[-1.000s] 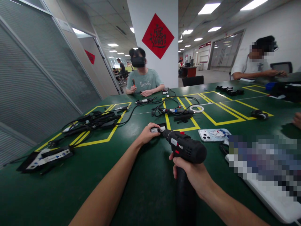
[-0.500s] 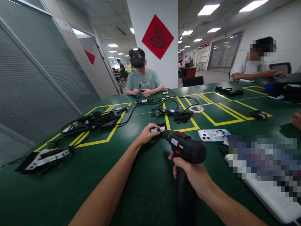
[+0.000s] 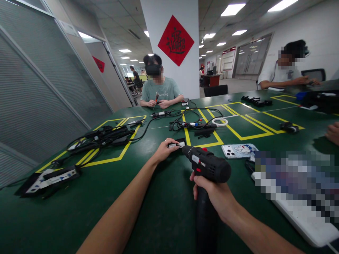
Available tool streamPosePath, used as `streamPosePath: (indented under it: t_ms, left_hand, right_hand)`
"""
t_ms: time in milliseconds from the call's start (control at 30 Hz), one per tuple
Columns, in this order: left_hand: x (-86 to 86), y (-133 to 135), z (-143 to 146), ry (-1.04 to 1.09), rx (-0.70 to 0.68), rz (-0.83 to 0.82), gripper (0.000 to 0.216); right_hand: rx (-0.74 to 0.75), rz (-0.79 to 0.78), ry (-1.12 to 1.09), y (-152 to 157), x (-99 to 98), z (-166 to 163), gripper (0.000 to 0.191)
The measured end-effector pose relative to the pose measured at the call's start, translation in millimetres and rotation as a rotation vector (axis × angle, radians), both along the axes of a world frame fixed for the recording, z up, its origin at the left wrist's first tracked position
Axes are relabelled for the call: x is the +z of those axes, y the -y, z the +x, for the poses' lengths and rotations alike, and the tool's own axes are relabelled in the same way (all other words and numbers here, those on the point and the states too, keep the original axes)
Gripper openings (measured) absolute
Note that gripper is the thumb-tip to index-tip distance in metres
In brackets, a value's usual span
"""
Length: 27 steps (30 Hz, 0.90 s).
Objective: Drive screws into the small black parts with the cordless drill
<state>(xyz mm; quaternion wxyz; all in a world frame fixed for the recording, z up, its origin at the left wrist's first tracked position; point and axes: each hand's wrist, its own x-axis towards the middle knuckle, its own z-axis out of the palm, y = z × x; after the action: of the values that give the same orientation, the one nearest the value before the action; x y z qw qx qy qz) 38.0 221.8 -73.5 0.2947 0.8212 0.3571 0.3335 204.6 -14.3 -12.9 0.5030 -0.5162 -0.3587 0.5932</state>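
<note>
My right hand (image 3: 205,181) is wrapped round the grip of a black cordless drill (image 3: 209,164) with red details, its nose pointing forward and left. At its chuck a thin bit reaches toward a small black and white part (image 3: 181,144) on the green table (image 3: 166,218). My left hand (image 3: 165,150) closes on that part from the left, fingertips right beside the bit. Whether the bit touches the part or a screw is too small to tell. The part's exact kind does not show, as my fingers cover some of it.
Tangled black cables (image 3: 103,137) lie left, near a black and white strip (image 3: 57,180). More cables and a white ring (image 3: 219,122) lie ahead. A phone (image 3: 238,151) and a blurred white-edged object (image 3: 299,215) are right. Co-workers sit across the table, one holding a screwdriver (image 3: 156,98).
The whole view has shifted very slightly. Both hands, the drill and the small part keep nearly the same places relative to each other.
</note>
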Motion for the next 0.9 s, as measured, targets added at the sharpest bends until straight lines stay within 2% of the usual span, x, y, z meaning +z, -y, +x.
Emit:
streamPosePath:
  t_ms: [233, 900]
  left_hand:
    - [0.0, -0.8, 0.1, 0.002, -0.004, -0.008, 0.031]
    - [-2.3, -2.5, -1.1, 0.025, -0.002, -0.003, 0.028]
  right_hand:
    - [-0.014, 0.009, -0.067, 0.2, 1.2, -1.1, 0.020]
    - [-0.031, 0.004, -0.084, 0.0, -2.5, -0.6, 0.020]
